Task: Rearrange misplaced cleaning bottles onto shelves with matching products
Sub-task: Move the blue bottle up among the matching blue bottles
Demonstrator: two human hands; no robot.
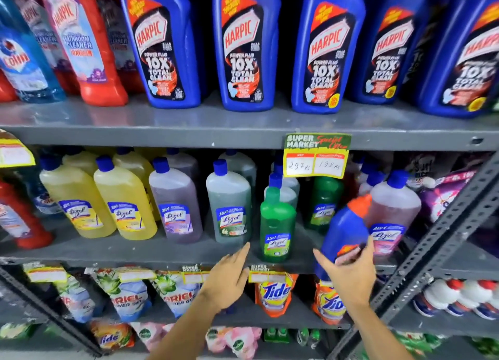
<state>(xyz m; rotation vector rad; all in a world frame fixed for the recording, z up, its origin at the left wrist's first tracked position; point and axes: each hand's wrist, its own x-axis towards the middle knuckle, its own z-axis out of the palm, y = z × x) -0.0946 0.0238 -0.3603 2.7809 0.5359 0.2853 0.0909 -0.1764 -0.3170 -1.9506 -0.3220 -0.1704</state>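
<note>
My right hand [348, 273] grips a small blue Harpic bottle [344, 230] with an orange cap, tilted, in front of the middle shelf [162, 249] among the Lizol bottles. My left hand [229, 276] is held flat with fingers apart at the middle shelf's front edge, holding nothing, just left of a small green Lizol bottle [276, 226]. Several large blue Harpic bottles [243, 46] stand in a row on the top shelf [189, 121]. Yellow, purple, grey-green and pink Lizol bottles [121, 200] fill the middle shelf.
Red Harpic bathroom cleaner [83, 43] and a blue Colin bottle [24, 59] stand top left. A price tag [316, 154] hangs from the top shelf's edge. Ariel and Tide pouches [272, 292] fill the shelf below. A slotted grey upright [442, 235] runs diagonally at the right.
</note>
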